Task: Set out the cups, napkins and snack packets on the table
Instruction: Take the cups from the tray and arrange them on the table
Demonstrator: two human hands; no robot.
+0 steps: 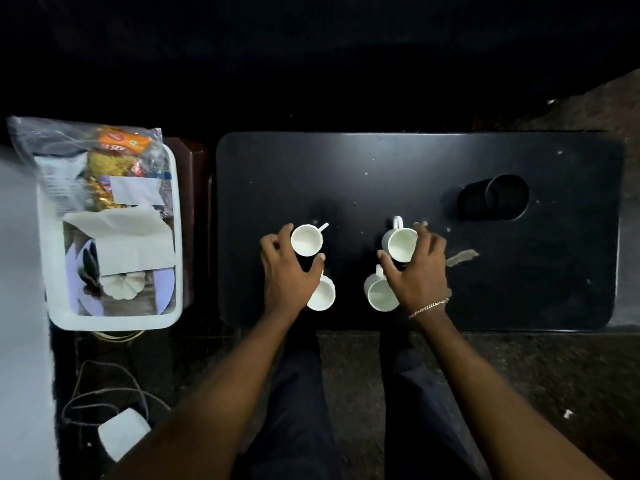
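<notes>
While left grip (pixel 287 275), right grip (pixel 419 271) each clasp one of four white ceramic cups (pixel 381 296), paper napkins (pixel 135 244), clear snack packets (pixel 104 164) lie trayed.

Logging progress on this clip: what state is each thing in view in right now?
far-left cup: upright, empty, gripped by left hand
far-right cup: tilted, empty, gripped by right hand
near-left cup: upright, empty, partly hidden by that hand
near-right cup: upright, empty, not held
black holder: lying on its side
tray: beside the table, holding napkins and snack packets
</notes>
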